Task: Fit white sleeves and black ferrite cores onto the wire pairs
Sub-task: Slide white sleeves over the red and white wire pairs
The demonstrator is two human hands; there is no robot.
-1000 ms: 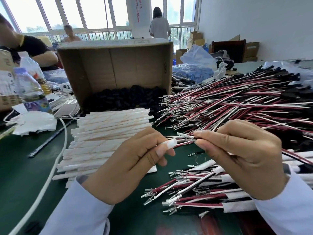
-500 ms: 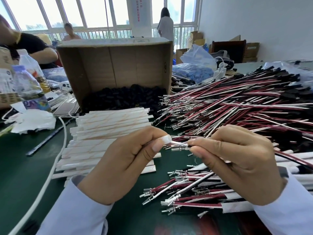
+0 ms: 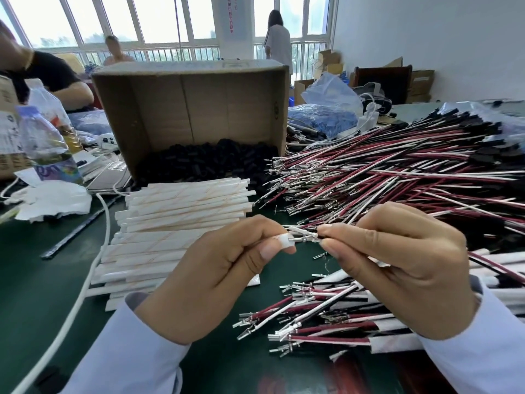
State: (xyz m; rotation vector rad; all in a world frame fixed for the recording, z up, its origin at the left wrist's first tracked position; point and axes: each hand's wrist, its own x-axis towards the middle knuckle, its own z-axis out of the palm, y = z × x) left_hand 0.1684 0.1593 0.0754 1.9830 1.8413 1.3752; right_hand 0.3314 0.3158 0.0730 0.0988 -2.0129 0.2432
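My left hand (image 3: 224, 277) pinches the open end of a white sleeve (image 3: 285, 240) between thumb and fingers. My right hand (image 3: 397, 265) pinches a wire pair (image 3: 305, 236) just behind its metal terminals, whose tips touch the sleeve's mouth. A stack of white sleeves (image 3: 176, 220) lies left of centre. Black ferrite cores (image 3: 204, 162) fill the bottom of a tipped cardboard box (image 3: 199, 100). A big heap of red, white and black wire pairs (image 3: 397, 177) spreads at the right. Sleeved wire pairs (image 3: 326, 319) lie below my right hand.
The green table (image 3: 34, 274) carries a white cable (image 3: 85, 280) at the left, plastic bottles (image 3: 45, 143) and white paper (image 3: 54, 200) at far left, blue bags (image 3: 326, 109) behind the wires. Other people sit and stand beyond the box.
My hands have drawn closer together, and the wire terminals now meet the mouth of the sleeve in my left hand. The standing person by the window has moved right.
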